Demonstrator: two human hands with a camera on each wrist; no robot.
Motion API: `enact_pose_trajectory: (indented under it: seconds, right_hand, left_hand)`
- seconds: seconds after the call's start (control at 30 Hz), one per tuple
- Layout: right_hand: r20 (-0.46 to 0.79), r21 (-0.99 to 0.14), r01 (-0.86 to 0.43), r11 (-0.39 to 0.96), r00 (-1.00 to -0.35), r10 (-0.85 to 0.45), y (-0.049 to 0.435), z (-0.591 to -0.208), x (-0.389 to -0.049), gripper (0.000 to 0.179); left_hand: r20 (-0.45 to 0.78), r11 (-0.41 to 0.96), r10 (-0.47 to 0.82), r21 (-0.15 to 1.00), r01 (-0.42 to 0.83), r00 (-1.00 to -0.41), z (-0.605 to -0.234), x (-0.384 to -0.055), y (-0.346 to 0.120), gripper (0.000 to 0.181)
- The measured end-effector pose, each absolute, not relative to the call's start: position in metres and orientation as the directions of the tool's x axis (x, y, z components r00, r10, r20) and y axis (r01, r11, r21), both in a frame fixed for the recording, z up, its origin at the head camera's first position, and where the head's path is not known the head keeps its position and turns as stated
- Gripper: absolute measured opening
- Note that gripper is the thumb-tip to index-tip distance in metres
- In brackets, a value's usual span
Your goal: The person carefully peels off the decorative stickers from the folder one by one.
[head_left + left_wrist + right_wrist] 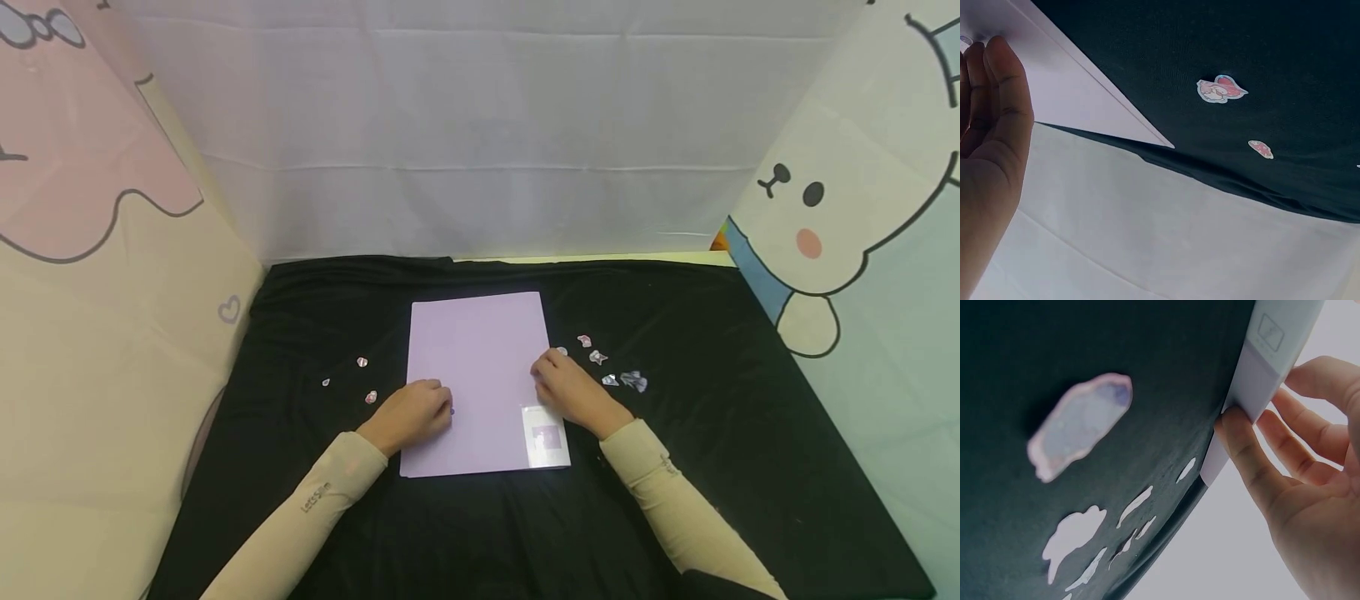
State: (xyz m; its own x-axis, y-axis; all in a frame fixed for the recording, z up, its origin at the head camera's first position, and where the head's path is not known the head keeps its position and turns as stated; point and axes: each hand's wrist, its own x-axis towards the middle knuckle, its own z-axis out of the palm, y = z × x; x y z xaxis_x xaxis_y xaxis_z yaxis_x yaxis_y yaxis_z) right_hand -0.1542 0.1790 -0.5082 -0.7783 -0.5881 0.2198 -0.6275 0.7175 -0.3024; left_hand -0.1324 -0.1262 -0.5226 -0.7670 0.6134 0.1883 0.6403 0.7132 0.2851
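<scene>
A pale purple folder [480,350] lies flat on the black cloth, with a clear-covered label [546,437] in its near right corner. Over its left half, my left hand [415,414] bends its fingers close above the cover. A small shiny sticker [965,42] shows at those fingertips, mostly hidden by them. My right hand [573,385] holds the folder's right edge; in the right wrist view its fingers [1244,440] straddle that edge. A rounded sticker [1082,428] lies beside the right hand.
Cut-out stickers are scattered on both sides: a pink heart-shaped one [1221,89] and a small pink one [1261,149] on the left, several more, including a silvery one [634,381], on the right. A white curtain [480,125] hangs behind the black cloth [712,375].
</scene>
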Motion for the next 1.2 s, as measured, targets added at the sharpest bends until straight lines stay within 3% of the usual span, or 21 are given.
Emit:
enact_pose_trajectory:
  seconds: [0.4, 0.83, 1.07, 1.2]
  right_hand:
    - [0.190, -0.308, -0.613, 0.728, -0.789, -0.584, 0.178, -0.508, -0.154, 0.014]
    - [0.205, -0.301, -0.622, 0.723, -0.783, -0.588, 0.178, -0.507, -0.155, 0.015]
    - [0.185, -0.311, -0.605, 0.733, -0.795, -0.578, 0.178, -0.505, -0.155, 0.015]
    - [0.181, -0.327, -0.605, 0.726, -0.794, -0.580, 0.179, -0.505, -0.154, 0.016]
  left_hand:
    - [0.184, 0.766, 0.546, 0.285, 0.576, -0.817, -0.522, -0.133, -0.132, 0.015]
    - [-0.011, 0.874, 0.331, 0.379, 0.303, -0.943, -0.519, -0.118, -0.189, 0.012]
    - [-0.028, 0.922, 0.249, 0.313, 0.228, -0.968, -0.516, -0.108, -0.214, 0.023]
    - [-0.037, 0.926, 0.232, 0.315, 0.209, -0.972, -0.516, -0.104, -0.219, 0.021]
